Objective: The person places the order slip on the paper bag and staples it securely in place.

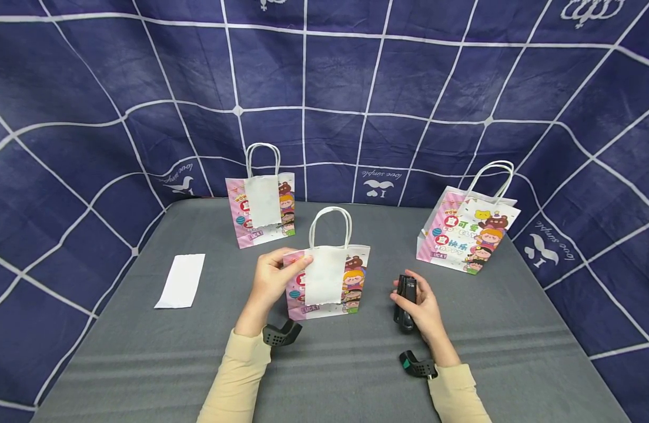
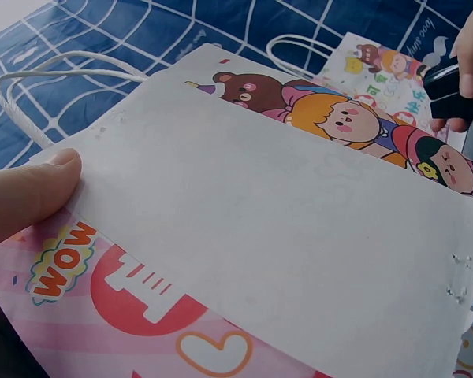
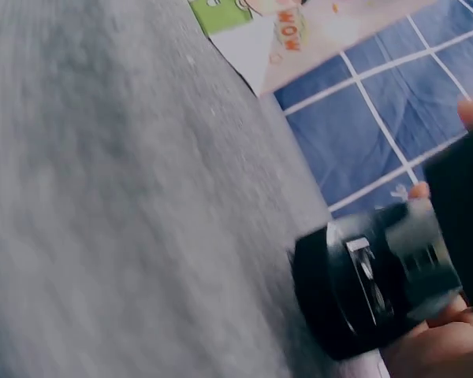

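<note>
A small paper gift bag (image 1: pixel 355 294) with cartoon figures and white handles stands on the grey tabletop, front and centre. Over its front lies a white paper strip (image 1: pixel 324 276), reaching up to the handles. My left hand (image 1: pixel 271 279) pinches the bag's upper left edge, thumb on the front; in the left wrist view the thumb (image 2: pixel 43 189) presses at the strip's edge. To the right, my right hand (image 1: pixel 429 311) grips a black stapler (image 1: pixel 407 292), held apart from the bag. The right wrist view shows the stapler (image 3: pixel 355 287) up close, somewhat blurred.
Behind on the left, a second bag (image 1: pixel 240 223) bears a similar white strip (image 1: pixel 263 202). A third bag (image 1: pixel 464 232), without a strip on its front, stands at the back right. Another white strip (image 1: pixel 181 281) lies flat at left. Blue gridded cloth (image 1: pixel 335 76) surrounds the table.
</note>
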A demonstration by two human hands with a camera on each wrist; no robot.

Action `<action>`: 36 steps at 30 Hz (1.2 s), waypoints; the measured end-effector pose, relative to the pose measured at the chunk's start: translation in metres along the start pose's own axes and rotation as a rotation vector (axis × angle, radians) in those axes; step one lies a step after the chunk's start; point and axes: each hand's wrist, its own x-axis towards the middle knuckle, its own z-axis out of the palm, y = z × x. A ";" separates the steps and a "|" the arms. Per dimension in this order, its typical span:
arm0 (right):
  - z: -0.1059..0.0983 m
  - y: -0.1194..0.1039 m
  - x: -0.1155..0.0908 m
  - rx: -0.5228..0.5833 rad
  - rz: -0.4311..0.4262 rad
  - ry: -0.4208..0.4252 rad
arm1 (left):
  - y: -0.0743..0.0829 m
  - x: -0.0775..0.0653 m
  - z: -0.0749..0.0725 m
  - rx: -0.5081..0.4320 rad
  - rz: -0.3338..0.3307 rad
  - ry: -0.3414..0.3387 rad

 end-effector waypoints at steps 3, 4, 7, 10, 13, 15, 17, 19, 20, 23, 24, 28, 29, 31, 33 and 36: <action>0.004 -0.004 -0.001 -0.034 0.073 -0.001 | 0.000 0.000 0.000 -0.006 0.003 0.001; 0.006 -0.005 -0.001 -0.050 0.086 0.004 | 0.000 0.000 0.000 -0.008 0.004 0.001; 0.009 -0.005 -0.001 -0.034 0.107 0.004 | 0.000 0.000 0.000 -0.010 0.004 -0.002; 0.012 -0.005 -0.001 0.051 0.090 -0.036 | 0.001 0.001 0.000 -0.007 0.006 0.001; 0.013 -0.006 -0.001 0.141 0.041 -0.073 | 0.000 0.001 0.000 -0.002 0.007 0.004; 0.014 -0.009 -0.001 0.159 0.002 -0.079 | 0.000 0.001 0.001 -0.003 0.006 0.004; 0.015 -0.014 0.000 0.155 -0.029 -0.071 | 0.000 0.001 0.001 -0.005 0.005 0.000; 0.017 -0.020 0.001 0.129 -0.041 -0.061 | 0.000 0.001 0.001 -0.009 0.005 -0.004; 0.018 -0.024 0.002 0.109 -0.041 -0.057 | 0.000 0.001 0.001 -0.011 0.006 -0.005; 0.023 -0.036 0.004 0.060 -0.047 -0.053 | 0.000 0.001 0.001 -0.016 0.010 -0.003; 0.025 -0.040 0.004 0.053 -0.052 -0.054 | 0.000 0.001 0.001 -0.020 0.012 -0.003; 0.034 -0.058 0.008 0.067 -0.115 -0.070 | -0.001 0.001 0.002 -0.031 0.019 -0.001; 0.037 -0.062 0.010 0.079 -0.135 -0.077 | -0.001 0.001 0.002 -0.034 0.020 -0.001; 0.041 -0.071 0.012 0.104 -0.177 -0.091 | -0.001 0.000 0.002 -0.034 0.020 0.000; 0.046 -0.079 0.015 0.129 -0.218 -0.106 | -0.001 0.000 0.002 -0.035 0.019 -0.001; 0.052 -0.089 0.019 0.157 -0.271 -0.126 | -0.001 0.000 0.002 -0.033 0.017 -0.001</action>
